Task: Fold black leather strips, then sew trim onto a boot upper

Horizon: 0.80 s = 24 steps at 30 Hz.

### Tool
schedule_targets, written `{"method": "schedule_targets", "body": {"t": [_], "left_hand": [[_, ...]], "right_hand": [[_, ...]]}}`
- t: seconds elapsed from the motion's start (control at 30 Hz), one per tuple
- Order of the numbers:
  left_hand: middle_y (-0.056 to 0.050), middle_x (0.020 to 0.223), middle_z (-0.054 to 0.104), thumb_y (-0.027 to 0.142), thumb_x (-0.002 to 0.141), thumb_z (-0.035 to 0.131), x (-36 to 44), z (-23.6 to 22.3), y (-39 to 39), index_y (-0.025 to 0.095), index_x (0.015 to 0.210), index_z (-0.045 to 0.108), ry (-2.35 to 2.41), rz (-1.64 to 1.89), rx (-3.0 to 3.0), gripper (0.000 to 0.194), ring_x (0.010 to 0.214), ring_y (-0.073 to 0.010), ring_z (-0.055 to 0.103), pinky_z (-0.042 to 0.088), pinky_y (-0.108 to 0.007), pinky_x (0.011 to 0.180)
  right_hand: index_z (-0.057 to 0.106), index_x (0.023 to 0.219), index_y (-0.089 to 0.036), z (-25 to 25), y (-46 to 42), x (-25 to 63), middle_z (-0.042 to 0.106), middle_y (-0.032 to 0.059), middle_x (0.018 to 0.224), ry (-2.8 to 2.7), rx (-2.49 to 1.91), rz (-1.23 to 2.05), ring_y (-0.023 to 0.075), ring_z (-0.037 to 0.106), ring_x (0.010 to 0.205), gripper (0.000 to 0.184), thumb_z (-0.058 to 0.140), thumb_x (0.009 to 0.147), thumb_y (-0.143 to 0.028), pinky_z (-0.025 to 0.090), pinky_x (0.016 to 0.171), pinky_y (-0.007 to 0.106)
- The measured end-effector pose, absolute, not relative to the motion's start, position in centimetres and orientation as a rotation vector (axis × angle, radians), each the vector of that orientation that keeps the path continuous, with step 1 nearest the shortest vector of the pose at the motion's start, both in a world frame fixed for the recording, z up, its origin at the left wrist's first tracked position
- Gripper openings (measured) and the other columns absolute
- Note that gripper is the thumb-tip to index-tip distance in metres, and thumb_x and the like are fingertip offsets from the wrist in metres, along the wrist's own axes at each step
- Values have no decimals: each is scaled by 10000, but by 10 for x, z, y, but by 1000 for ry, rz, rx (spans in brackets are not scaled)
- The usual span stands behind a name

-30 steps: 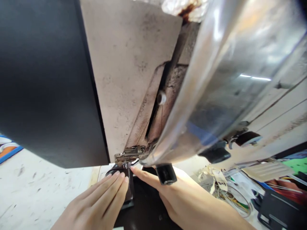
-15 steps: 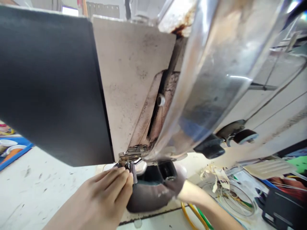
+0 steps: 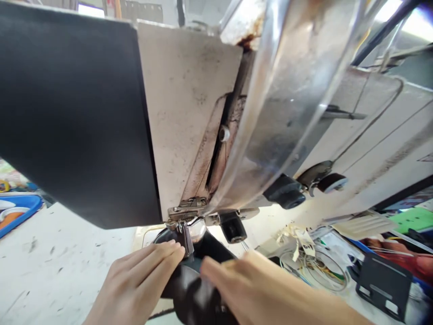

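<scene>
I look up close at the head of a worn sewing machine [image 3: 189, 113]. Its metal presser foot [image 3: 187, 234] comes down onto a dark piece of material [image 3: 199, 289] lying on the machine bed. My left hand [image 3: 142, 280] lies flat on that dark piece just left of the foot, fingers straight and together. My right hand [image 3: 257, 289] rests over the dark piece from the right, fingers extended; what lies under its palm is hidden.
A big black panel [image 3: 74, 113] fills the left. A shiny curved guard [image 3: 291, 90] and black knobs [image 3: 284, 196] hang at the right. The scuffed white table [image 3: 50, 271] holds a blue tray [image 3: 20, 212], coiled wire [image 3: 314, 266] and a black holder [image 3: 382, 284].
My right hand has come back over the dark piece from the right. The piece has shifted under the foot. My view has tilted up a little.
</scene>
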<state>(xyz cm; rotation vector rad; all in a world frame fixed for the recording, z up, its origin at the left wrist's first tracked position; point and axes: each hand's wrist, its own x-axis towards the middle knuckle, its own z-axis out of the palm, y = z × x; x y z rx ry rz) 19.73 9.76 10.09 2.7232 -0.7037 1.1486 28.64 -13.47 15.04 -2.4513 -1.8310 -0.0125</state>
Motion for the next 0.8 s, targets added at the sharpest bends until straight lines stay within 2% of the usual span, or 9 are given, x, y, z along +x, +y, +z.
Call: {"method": "schedule_targets", "body": {"t": [0.1, 0.17, 0.23, 0.3, 0.33, 0.43, 0.57, 0.7, 0.8], "left_hand": [[-37, 984, 779, 74, 961, 523, 201, 98, 96, 150, 1115, 617, -669, 1194, 2662, 196, 869, -117, 759, 585, -141, 822], [-43, 923, 784, 88, 979, 519, 203, 98, 95, 143, 1064, 626, -649, 1273, 2629, 147, 809, -111, 763, 588, -134, 791], [-47, 901, 794, 138, 1014, 482, 202, 98, 95, 139, 1052, 633, -669, 1355, 2619, 156, 804, -113, 769, 589, -130, 776], [-52, 967, 805, 197, 1043, 429, 198, 96, 98, 140, 1112, 638, -705, 1397, 2670, 228, 900, -133, 774, 595, -163, 831], [-48, 1027, 803, 215, 1052, 403, 195, 94, 101, 147, 1154, 640, -727, 1390, 2717, 267, 969, -141, 765, 590, -183, 877], [-25, 1194, 764, 202, 1050, 397, 186, 88, 108, 166, 1315, 601, -825, 1311, 2800, 336, 1143, -146, 706, 534, -226, 1024], [6, 1284, 723, 194, 1051, 416, 179, 84, 113, 219, 1533, 395, -778, 1197, 2755, 483, 1238, -153, 651, 514, -259, 1068], [17, 1366, 669, 137, 1042, 335, 182, 80, 115, 239, 1565, 340, -784, 1092, 2799, 533, 1285, -145, 615, 468, -252, 1105], [73, 1343, 680, 153, 1073, 260, 188, 77, 113, 349, 1559, 338, -593, 1133, 2757, 530, 1265, -96, 624, 448, -216, 1111]], "right_hand": [[562, 1138, -149, 156, -116, 300, 699, 33, 919, -1907, -2415, -389, 170, 683, 703, 273, 614, 884, -62, 470, 513, 247], [589, 1130, -123, 151, -108, 304, 690, 75, 982, -2030, -2258, -692, 189, 675, 721, 245, 582, 895, -56, 475, 507, 283], [645, 1031, -131, 140, -106, 304, 683, 47, 903, -2016, -2088, -847, 166, 642, 645, 171, 510, 950, -65, 461, 477, 294], [697, 958, -129, 126, -106, 300, 693, 26, 817, -1875, -1968, -965, 148, 638, 616, 277, 429, 1022, -103, 475, 484, 296], [720, 948, -127, 119, -107, 298, 714, 20, 802, -1796, -1921, -1048, 142, 658, 635, 313, 421, 1037, -108, 496, 510, 292], [769, 958, -145, 102, -110, 297, 795, -1, 866, -1638, -1800, -1302, 122, 728, 767, 252, 534, 1008, -69, 569, 705, 249], [775, 988, -112, 94, -112, 299, 807, 36, 1024, -1668, -1760, -1309, 133, 757, 910, 255, 527, 1002, -55, 594, 848, 239], [780, 953, -95, 102, -111, 297, 810, 45, 994, -1642, -1840, -1214, 148, 761, 867, 341, 451, 1012, -28, 594, 717, 254], [779, 952, -78, 111, -110, 297, 812, 53, 972, -1642, -1864, -1139, 154, 757, 839, 410, 380, 1036, -35, 560, 618, 260]]}}
